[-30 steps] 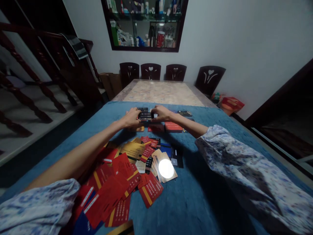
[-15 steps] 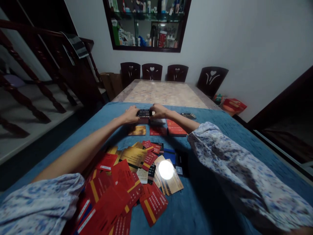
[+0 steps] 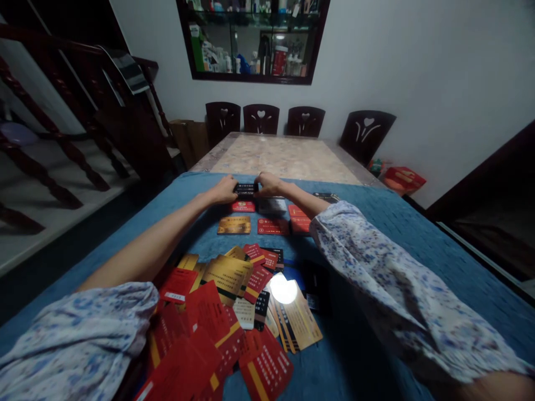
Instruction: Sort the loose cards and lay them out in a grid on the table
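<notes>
Both hands are at the far part of the blue cloth, on either side of a black card stack. My left hand grips its left end, and my right hand closes on its right end. Just nearer lie a red card stack and a grey-silver stack. In the row before them are a gold stack, a red stack with white print and another red stack, partly under my right forearm. A black card lies further right.
A loose heap of red cards, gold cards and beige cards spreads over the near blue cloth. Bare tabletop shows beyond it. Chairs stand at the far end, with a stair railing at left.
The black stack, held between both hands, has moved slightly up and away, and the red stack in front of it now shows more. The view has shifted slightly.
</notes>
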`<move>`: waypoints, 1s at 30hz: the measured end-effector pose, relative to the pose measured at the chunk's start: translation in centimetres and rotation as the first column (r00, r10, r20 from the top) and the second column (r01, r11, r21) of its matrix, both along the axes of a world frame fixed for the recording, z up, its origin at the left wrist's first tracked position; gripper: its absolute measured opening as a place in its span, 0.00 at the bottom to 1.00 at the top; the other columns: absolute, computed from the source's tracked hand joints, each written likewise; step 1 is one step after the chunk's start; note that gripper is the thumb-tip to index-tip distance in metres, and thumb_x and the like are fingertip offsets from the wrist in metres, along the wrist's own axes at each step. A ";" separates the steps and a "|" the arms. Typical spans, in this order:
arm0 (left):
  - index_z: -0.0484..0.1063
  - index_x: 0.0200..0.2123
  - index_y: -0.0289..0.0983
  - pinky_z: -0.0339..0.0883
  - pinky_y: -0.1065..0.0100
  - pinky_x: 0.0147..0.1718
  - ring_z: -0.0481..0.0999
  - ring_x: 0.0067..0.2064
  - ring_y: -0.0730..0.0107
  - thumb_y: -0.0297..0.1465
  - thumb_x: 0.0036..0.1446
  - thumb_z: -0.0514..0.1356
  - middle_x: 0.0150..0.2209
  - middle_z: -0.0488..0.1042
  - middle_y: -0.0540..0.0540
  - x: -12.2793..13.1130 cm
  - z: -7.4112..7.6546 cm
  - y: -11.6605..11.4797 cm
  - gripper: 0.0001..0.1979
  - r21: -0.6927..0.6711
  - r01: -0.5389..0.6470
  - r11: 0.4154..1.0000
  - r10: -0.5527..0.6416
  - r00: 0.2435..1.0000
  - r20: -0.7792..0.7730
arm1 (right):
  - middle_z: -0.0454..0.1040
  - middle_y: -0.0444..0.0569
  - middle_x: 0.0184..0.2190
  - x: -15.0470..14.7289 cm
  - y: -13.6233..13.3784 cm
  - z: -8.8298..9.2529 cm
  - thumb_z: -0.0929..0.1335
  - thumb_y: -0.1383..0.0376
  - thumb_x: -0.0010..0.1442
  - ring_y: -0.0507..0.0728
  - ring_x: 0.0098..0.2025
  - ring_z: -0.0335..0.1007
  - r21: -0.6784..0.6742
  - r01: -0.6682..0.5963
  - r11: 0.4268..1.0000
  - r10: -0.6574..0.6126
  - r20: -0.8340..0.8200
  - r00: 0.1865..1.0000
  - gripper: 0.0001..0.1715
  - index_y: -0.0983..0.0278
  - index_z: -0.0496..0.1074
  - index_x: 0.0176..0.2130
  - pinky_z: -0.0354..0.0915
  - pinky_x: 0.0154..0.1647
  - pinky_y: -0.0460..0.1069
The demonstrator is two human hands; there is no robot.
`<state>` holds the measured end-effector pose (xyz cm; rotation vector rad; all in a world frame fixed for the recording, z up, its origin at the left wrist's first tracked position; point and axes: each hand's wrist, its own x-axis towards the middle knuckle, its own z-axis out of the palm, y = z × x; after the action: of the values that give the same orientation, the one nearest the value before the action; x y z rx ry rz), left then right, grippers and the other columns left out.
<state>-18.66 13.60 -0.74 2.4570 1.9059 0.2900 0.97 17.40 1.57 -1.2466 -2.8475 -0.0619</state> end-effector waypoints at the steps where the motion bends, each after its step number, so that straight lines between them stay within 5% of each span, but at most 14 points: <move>1: 0.76 0.47 0.33 0.66 0.61 0.59 0.72 0.56 0.52 0.27 0.47 0.59 0.54 0.73 0.38 0.0 -0.1 0.3 0.21 -0.005 -0.001 1.000 0.001 1.000 -0.009 | 0.80 0.60 0.48 -0.1 0.2 0.0 0.74 0.60 0.56 0.61 0.48 0.76 -0.008 0.008 1.000 -0.008 0.004 1.000 0.27 0.72 0.79 0.52 0.66 0.43 0.46; 30: 0.77 0.39 0.34 0.71 0.70 0.40 0.78 0.42 0.59 0.27 0.45 0.60 0.40 0.81 0.43 -0.1 0.2 2.8 0.15 -0.195 -0.048 0.980 0.032 0.996 -0.087 | 0.82 0.52 0.49 -2.3 2.9 -1.1 0.73 0.68 0.52 0.58 0.47 0.78 -0.099 0.034 0.995 -0.027 0.066 0.997 0.26 0.65 0.80 0.52 0.67 0.41 0.43</move>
<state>-18.75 16.39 -0.50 2.3393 1.9136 -0.0017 -1.38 20.34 0.43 -1.3302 -2.9200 0.0410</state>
